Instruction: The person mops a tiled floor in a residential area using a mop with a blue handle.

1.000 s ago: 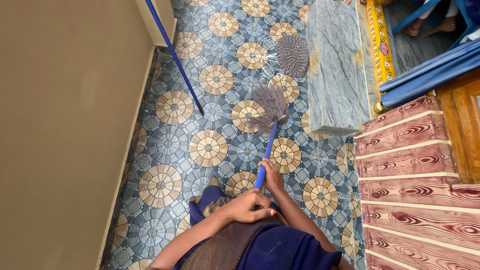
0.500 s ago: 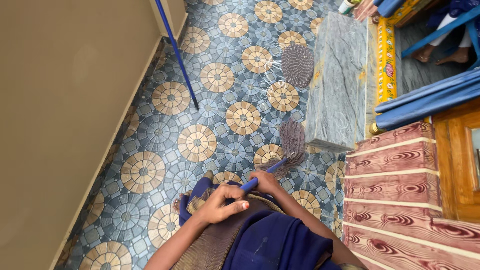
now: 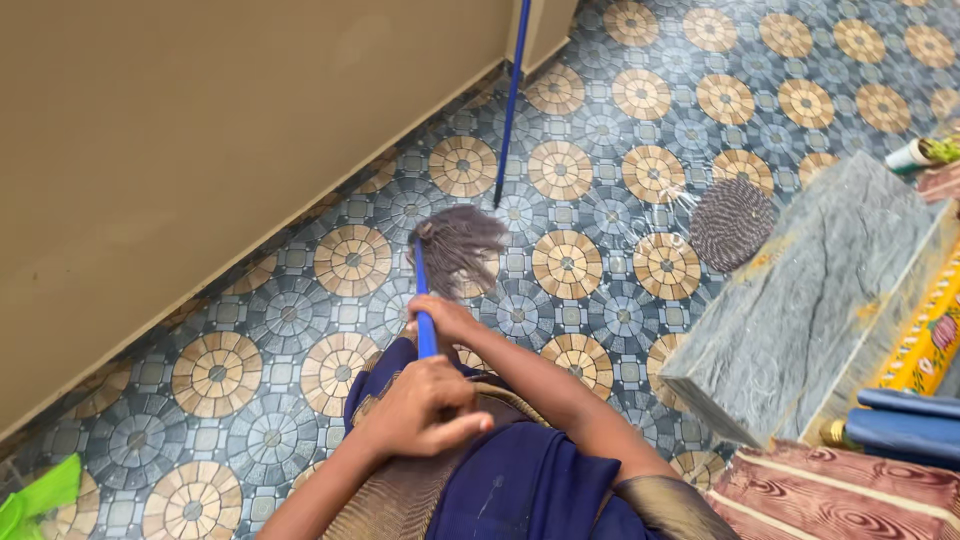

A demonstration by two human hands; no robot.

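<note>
I hold a mop with a blue handle (image 3: 425, 325) in both hands. My left hand (image 3: 420, 405) grips the handle close to my body. My right hand (image 3: 445, 318) grips it further down, nearer the head. The grey string mop head (image 3: 460, 245) rests on the wet patterned tile floor (image 3: 590, 190), close to the beige wall (image 3: 200, 130). My dark blue clothing fills the bottom of the view.
A second blue pole (image 3: 510, 100) leans against the wall corner. A round woven mat (image 3: 733, 222) lies by a grey marble step (image 3: 810, 310). Red wood-grain steps (image 3: 850, 495) are at bottom right, a green cloth (image 3: 35, 495) at bottom left.
The mop head swung from the right, near the marble step, across to the left near the wall. My view turned left with it. Both hands kept their grip.
</note>
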